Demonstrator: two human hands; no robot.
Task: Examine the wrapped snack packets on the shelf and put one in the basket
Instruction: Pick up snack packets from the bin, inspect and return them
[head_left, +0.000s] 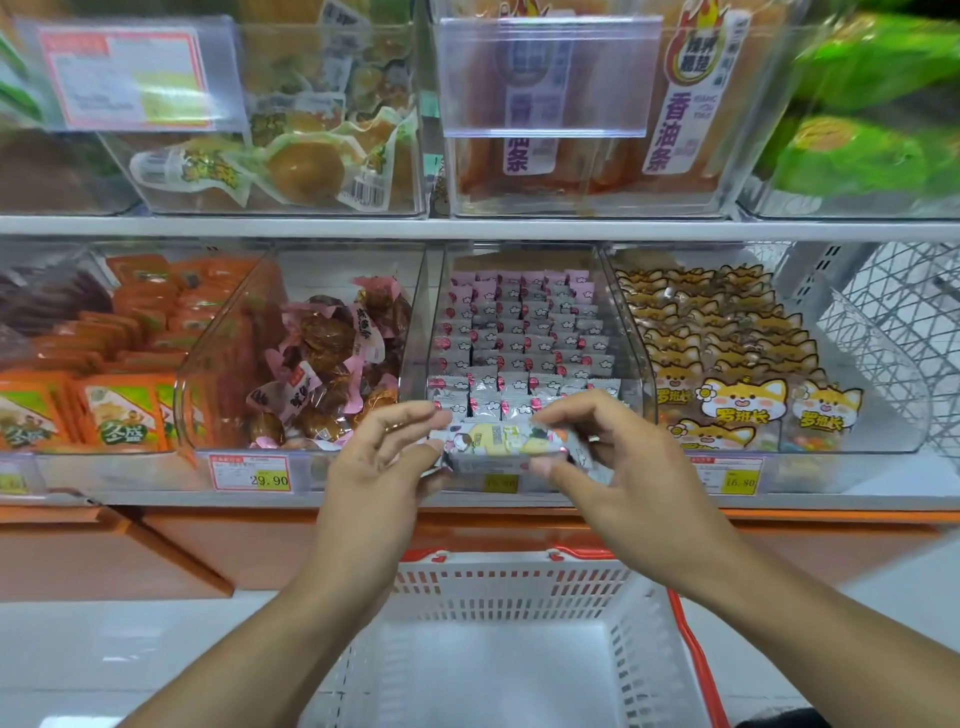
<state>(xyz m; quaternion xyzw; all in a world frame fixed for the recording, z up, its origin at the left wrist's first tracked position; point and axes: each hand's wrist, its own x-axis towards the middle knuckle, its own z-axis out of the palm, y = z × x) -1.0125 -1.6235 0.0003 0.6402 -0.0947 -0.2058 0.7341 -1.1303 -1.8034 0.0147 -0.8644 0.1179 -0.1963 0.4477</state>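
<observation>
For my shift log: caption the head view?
Both hands hold one snack packet above the basket.

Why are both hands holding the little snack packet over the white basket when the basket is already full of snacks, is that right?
Not quite. The head view shows the white plastic basket with orange handles with nothing in it. The rest holds: the left hand and right hand pinch the small silver-and-yellow wrapped snack packet by its ends, in front of the shelf above the basket.
</observation>
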